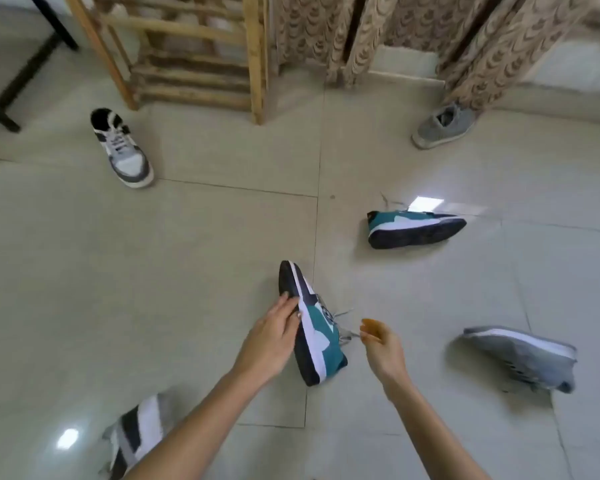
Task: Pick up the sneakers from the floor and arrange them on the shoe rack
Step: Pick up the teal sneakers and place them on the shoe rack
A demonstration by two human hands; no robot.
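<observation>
Down on the tiles in the middle of the room, the left hand [274, 336] has its fingers wrapped over the sole edge of the teal sneaker [312, 327], tipped on its side, while the right hand [381, 344] hovers beside it, half open and holding nothing. Loose laces [342, 322] trail out; they could snag or swing on the lift. That one-sided grip looks thin, so the shoe might roll free. Its mate [414, 228] lies well apart, and the wooden rack [187, 53], blurry from here, seems empty.
</observation>
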